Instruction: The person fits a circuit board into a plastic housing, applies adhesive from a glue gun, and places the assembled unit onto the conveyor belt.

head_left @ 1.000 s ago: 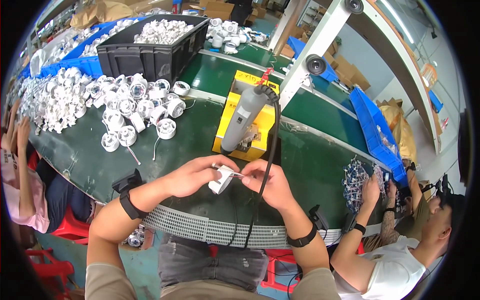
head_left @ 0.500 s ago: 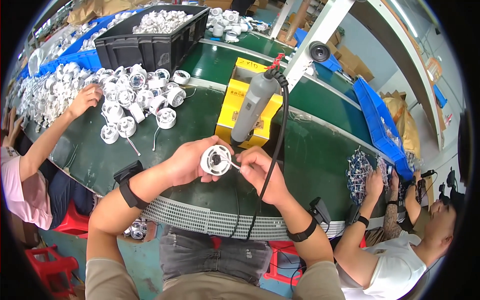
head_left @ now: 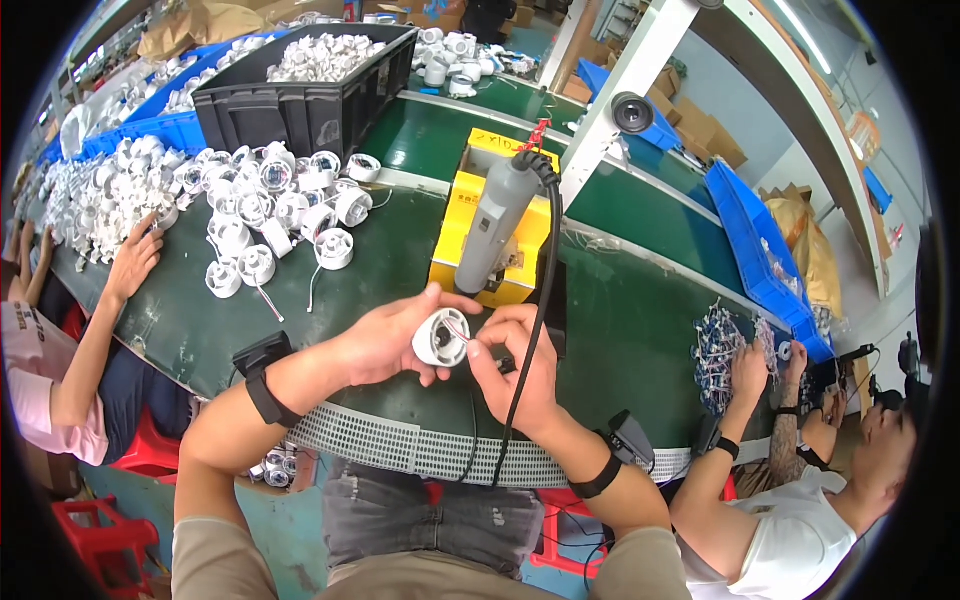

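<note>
My left hand is closed round a white round plastic housing, its hollow face tilted toward my right. Thin wires come out of the housing's middle. My right hand is at the housing's right side, thumb and fingers pinched at the wire ends. Just beyond both hands, a grey electric screwdriver leans tip-down against a yellow box-shaped holder. Its black cable hangs down in front of my right hand.
On the left lie many white housings and a heap of small white parts, where a co-worker's hand reaches. A black crate stands behind. At right are wire bundles, a blue tray and another person's hands.
The housing has tipped, its open face turning to my right. My right hand has shifted slightly, staying at the wires. The left co-worker's hand has moved down and left toward the small parts.
</note>
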Motion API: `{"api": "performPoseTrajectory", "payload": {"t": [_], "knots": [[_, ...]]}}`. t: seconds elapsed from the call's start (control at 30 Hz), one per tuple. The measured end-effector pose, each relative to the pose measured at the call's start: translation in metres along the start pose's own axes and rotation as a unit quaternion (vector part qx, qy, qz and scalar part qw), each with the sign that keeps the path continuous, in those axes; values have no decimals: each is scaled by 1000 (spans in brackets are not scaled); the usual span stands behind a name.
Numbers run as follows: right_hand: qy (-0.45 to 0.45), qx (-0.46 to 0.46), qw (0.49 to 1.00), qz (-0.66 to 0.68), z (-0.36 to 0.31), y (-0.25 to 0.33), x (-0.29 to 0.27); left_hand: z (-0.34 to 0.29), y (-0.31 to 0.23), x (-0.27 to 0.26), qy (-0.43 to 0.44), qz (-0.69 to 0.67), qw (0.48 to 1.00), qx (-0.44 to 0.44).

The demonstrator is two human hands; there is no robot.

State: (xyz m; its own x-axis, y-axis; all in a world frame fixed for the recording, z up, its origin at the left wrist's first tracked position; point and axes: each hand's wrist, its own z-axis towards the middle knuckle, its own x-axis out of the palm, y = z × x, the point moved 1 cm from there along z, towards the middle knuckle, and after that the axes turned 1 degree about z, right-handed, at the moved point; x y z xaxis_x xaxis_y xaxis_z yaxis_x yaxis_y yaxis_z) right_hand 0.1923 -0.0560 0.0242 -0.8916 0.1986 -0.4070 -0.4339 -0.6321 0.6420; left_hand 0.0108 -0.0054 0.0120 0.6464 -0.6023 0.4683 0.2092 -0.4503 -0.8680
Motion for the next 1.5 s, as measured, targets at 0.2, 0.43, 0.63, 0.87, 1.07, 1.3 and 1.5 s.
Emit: {"api": "performPoseTrajectory", "payload": {"t": [0.2, 0.43, 0.63, 0.87, 1.07, 1.3, 1.5], "knots": [[-12, -15, 998, -54, 9, -3, -6, 3, 1, 1, 43, -23, 998, 29], [8, -124, 985, -120, 14, -4, -25, -1, -3, 8, 0, 22, 995, 100], [87, 154, 945, 275, 9, -5, -10, -1, 3, 10, 47, 4, 993, 112], [51, 154, 963, 216, 3, -5, -6, -1, 8, 13, 66, 6, 992, 103], [-17, -41, 999, -18, 0, -6, -5, 0, 13, 16, 66, -1, 991, 116], [13, 29, 999, 43, 5, -11, -2, 0, 13, 16, 86, 6, 987, 136], [100, 58, 993, 24, 11, -13, 0, -11, 7, 9, 49, 126, 983, 127]]}}
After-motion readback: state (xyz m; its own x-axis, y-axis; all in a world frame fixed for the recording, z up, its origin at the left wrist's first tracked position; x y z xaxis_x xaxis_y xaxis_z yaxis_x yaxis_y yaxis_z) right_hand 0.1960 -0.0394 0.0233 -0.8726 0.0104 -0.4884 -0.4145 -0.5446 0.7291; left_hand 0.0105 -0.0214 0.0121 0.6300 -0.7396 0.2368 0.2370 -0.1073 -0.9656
